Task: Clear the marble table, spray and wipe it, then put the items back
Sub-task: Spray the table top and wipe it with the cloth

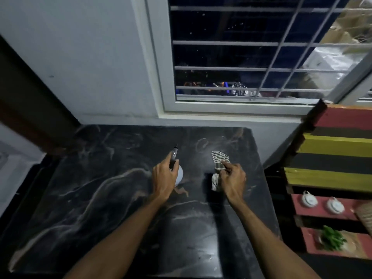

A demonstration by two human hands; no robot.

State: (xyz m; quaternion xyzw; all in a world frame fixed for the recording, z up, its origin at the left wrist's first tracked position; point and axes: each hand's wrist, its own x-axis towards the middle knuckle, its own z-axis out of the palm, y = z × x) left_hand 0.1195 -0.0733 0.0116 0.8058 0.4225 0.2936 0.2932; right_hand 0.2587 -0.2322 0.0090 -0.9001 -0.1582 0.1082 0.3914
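The black marble table (104, 198) with white veins fills the lower middle of the head view. My left hand (162, 178) is closed around a spray bottle (178, 174) with a pale body and a dark nozzle that points away from me. My right hand (233, 178) grips a checked cloth (219, 160), held just above the table to the right of the bottle. A faint mist or pale smear shows on the marble ahead of the cloth.
A barred window (231, 57) is set in the white wall behind the table. At the right stands a striped red, yellow and black shelf (332, 141) holding two white cups (309, 199) and a green plant (332, 237). A dark wooden frame (30, 109) is at the left.
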